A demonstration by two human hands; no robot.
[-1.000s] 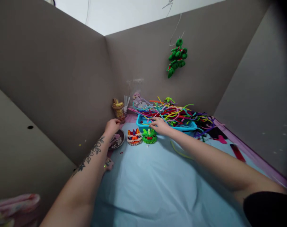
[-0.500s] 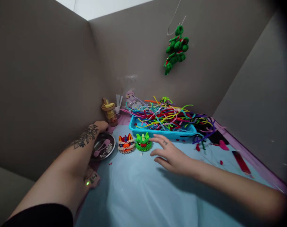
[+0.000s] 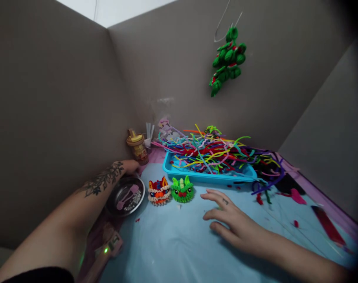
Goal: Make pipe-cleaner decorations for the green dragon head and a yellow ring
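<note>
My left hand (image 3: 131, 167) reaches beyond the metal bowl (image 3: 111, 201), close to the base of a brown cup with a yellow lid (image 3: 137, 147); its fingers are hidden, so I cannot tell what they hold. In the bowl lie a pink scoop (image 3: 128, 197) and small pale beads. My right hand (image 3: 230, 220) is open over the blue cloth, fingers spread, holding nothing. To its left stand a green lion-head figure (image 3: 182, 190) and an orange, red and cream one (image 3: 159, 192), side by side, made of fuzzy stems.
A blue tray (image 3: 208, 177) heaped with colourful pipe cleaners (image 3: 208, 151) stands at the back. A green leafy ornament (image 3: 228, 59) hangs on the wall. At right lies a red strip (image 3: 328, 226); a pink device with a lit green light (image 3: 112, 245) is at lower left.
My right hand has drawn back from the green figure, toward the right and nearer to me. My left hand stays by the cup. The whole view has shifted slightly.
</note>
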